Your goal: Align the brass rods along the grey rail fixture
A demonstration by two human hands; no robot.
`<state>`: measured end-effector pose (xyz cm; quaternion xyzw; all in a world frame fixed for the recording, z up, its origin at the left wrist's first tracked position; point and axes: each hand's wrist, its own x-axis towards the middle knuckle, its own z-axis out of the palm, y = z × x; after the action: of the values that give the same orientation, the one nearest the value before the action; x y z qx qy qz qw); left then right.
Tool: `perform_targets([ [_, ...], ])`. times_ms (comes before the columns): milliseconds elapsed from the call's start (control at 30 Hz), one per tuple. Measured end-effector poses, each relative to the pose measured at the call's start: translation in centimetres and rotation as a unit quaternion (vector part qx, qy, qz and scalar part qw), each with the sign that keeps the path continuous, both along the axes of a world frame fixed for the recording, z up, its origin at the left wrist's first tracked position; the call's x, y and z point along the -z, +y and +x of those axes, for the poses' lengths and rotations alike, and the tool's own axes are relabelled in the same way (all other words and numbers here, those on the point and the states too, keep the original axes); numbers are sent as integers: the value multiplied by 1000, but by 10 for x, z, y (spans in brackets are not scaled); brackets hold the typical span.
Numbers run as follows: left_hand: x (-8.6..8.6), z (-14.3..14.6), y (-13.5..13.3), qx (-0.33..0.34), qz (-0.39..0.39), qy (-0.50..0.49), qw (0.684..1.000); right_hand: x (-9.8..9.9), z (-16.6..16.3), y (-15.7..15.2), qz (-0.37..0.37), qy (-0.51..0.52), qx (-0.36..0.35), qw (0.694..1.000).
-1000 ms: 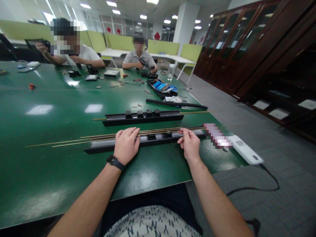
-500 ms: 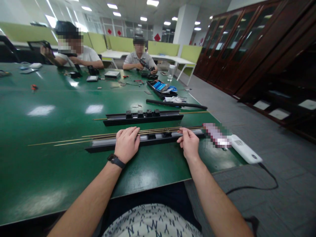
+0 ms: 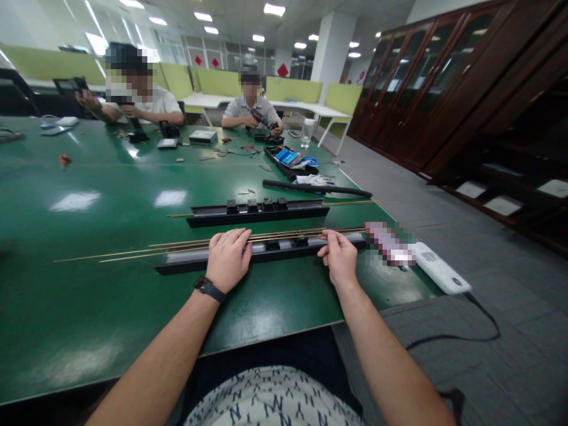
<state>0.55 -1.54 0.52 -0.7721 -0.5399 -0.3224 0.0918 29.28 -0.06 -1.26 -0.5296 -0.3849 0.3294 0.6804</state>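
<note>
Can read only capital N and Y, dark, repeated all over the pale shirt [image 3: 273,397] below the near edge of the green table [image 3: 110,322]. Can't make out any print on the white device [image 3: 439,267] at the table's near right corner; can't read red diamond signs [image 3: 283,70] at the back, too small.

Thin gold-coloured rods [image 3: 286,235], lying lengthwise over a long black channel [image 3: 284,252], left ends jutting past it
</note>
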Motion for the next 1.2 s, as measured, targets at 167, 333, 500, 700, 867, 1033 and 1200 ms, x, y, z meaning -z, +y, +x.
perform_targets([
  [167, 1, 0, 1, -2, 3, 7, 1000, 4, 2, 2, -4, -2, -2, 1000],
  [333, 2, -1, 1, -3, 5, 11, 1000, 2, 2, 1, -7, 0, -1, 1000],
  [500, 2, -1, 1, -2, 6, 12, 1000, -2, 0, -2, -12, -7, 3, 1000],
  [700, 1, -1, 0, -3, 2, 15, 1000, 0, 0, -1, -16, -12, 9, 1000],
  [867, 1, -1, 0, -2, 1, 16, 1000, 2, 2, 0, -22, -21, 11, 999],
  [1033, 0, 0, 0, -2, 0, 22, 1000, 4, 2, 1, -22, -25, 18, 999],
  [1200, -2, 0, -1, -4, -5, 20, 1000, 2, 3, 1, -23, -18, 28, 999],
])
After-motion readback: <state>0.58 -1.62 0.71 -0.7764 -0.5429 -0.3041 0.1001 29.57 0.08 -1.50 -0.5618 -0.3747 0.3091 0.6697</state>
